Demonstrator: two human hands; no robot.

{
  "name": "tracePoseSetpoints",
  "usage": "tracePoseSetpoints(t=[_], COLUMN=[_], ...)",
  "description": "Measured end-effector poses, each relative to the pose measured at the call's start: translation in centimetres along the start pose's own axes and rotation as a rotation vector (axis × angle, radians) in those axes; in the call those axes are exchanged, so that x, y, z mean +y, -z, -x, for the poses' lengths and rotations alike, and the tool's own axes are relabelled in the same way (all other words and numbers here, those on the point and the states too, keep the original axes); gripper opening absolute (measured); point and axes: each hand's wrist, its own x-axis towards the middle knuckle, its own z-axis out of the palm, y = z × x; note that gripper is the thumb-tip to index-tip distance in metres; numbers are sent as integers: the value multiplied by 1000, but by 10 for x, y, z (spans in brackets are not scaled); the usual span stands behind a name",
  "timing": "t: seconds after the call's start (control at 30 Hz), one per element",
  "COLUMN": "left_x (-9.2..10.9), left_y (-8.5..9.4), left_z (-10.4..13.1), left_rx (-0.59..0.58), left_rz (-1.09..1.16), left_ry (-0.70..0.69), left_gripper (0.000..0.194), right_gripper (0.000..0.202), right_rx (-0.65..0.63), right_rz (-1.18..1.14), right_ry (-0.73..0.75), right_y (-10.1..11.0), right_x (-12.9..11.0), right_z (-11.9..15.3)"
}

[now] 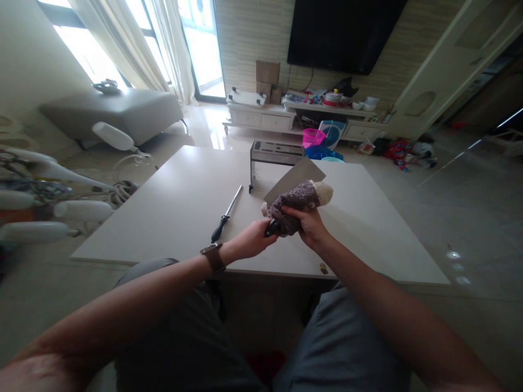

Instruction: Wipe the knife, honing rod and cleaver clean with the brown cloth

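Note:
My left hand [256, 239] is closed around the black handle of a cleaver [293, 178], whose broad grey blade points away over the table. A brown fuzzy cloth [295, 202] with pale ends lies against the lower part of the blade. My right hand [312, 226] grips this cloth from the right, thumb on top; its other fingers are mostly hidden. To the left, a sharpening steel [226, 216] with a black handle rests on the table. Behind the blade stands a metal knife rack [278, 151], partly covered by the cleaver.
The white table [163, 218] spans the view before my knees. Near its front edge lies a small yellow and dark item [323, 268]. Beyond the far edge are a pink basket [312, 137] and blue tubs. White-padded chair parts [114, 136] stand left.

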Motion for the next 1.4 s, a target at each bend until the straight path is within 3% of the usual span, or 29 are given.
tracePoseSetpoints(t=[1.4], left_x=[0], left_y=[1], left_z=[2], left_rx=[-51], left_rz=[23], left_ry=[44], left_gripper=[13], right_gripper=[43], right_rx=[6], right_rz=[-4], right_ry=[-91], right_y=[1], right_x=[-2], right_z=[2])
